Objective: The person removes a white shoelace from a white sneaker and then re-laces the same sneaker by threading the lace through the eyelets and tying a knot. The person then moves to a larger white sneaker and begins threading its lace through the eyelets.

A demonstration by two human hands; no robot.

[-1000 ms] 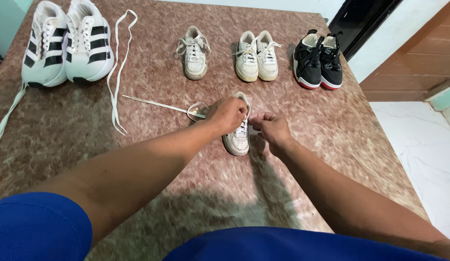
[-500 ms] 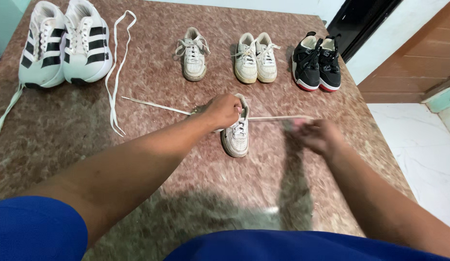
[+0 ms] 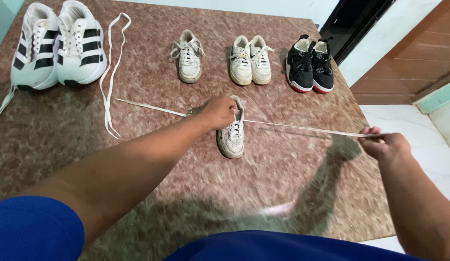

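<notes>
Head view cuts off the far edge of the counter [image 3: 152, 188] at the top and hides part of the small white shoe [image 3: 232, 137], since the left hand [image 3: 218, 111] lies over its heel end and ankle opening. Where the lace [image 3: 302, 127] enters the eyelets cannot be made out under those fingers. A blue garment fills the bottom of the picture and covers the near edge of the counter.

Beyond the small white shoe, toward the far edge, stand a single white shoe [image 3: 187, 57], a pair of white shoes [image 3: 250, 59] and a pair of black shoes with red soles [image 3: 311, 65], all well apart from it. Far off to its left sit two large white sneakers with black stripes [image 3: 58, 44], and a loose white lace [image 3: 110, 72] lies beside them.

The small white shoe rests near the middle of the brown mottled counter, toe toward the person, scuffed and grey at the sole. Its lace runs taut to the right, over the counter edge, to the right hand [image 3: 385, 144], whose fingers are pinched on the lace end. The other end trails left from the shoe, flat on the counter. The left hand is closed around the shoe, holding it down.
</notes>
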